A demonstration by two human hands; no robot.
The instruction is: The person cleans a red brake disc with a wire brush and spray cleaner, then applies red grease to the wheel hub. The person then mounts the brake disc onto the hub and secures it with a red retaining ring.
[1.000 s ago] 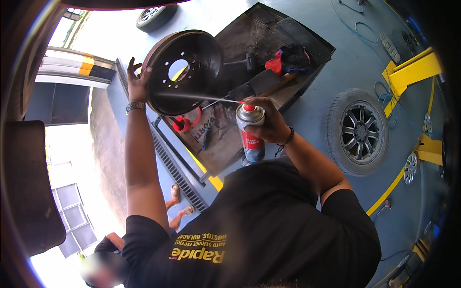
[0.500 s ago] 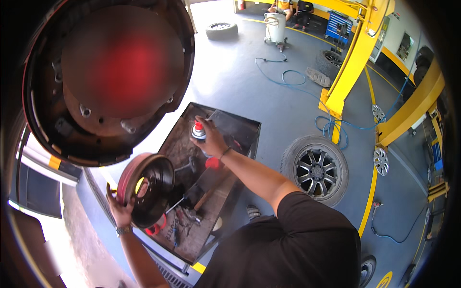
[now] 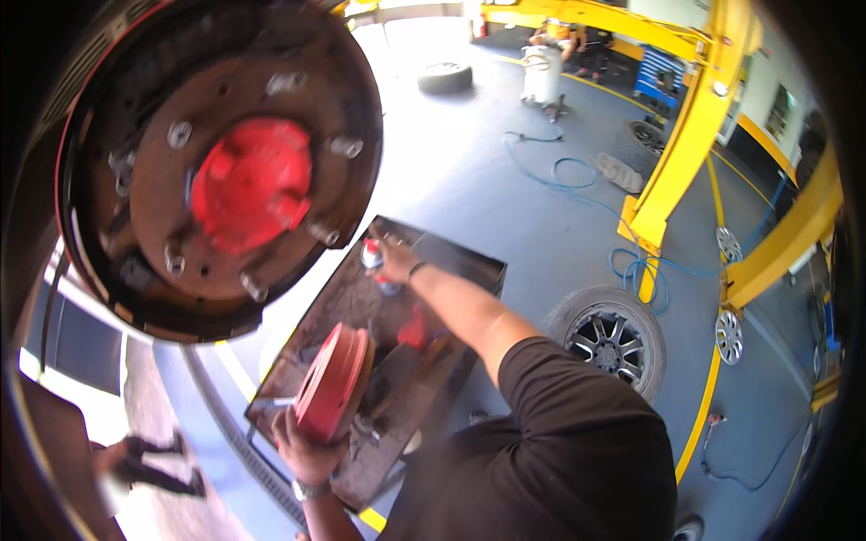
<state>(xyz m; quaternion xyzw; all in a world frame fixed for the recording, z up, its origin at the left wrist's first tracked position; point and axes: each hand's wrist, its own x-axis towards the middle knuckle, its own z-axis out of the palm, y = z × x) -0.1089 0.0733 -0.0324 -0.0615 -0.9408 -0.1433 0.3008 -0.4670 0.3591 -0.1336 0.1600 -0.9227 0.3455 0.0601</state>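
My left hand [image 3: 311,446] grips the lower edge of a brake drum [image 3: 329,388], tilted on its side over a tool tray. The drum's red outer side faces left, and its hollow is turned out of sight. In my right hand [image 3: 395,260] is an upright spray can [image 3: 372,257] with a red top, held above the tray's far part, apart from the drum. At the upper left hangs a large wheel hub assembly [image 3: 149,221], dark and rusty with a red centre and several studs. Neither hand touches it.
The metal tray [image 3: 442,238] holds tools and a red item [image 3: 412,326], partly hidden. A wheel [image 3: 613,343] lies right of my arm. Yellow lift posts [image 3: 690,144], a blue hose [image 3: 645,270] and a white drum on casters [image 3: 542,77] stand beyond. A person's legs [image 3: 162,464] show lower left.
My left hand has moved right and turned the brake drum, so its red outer side shows instead of its dark hollow. The spray can stays in my right hand. Legs have appeared lower left.
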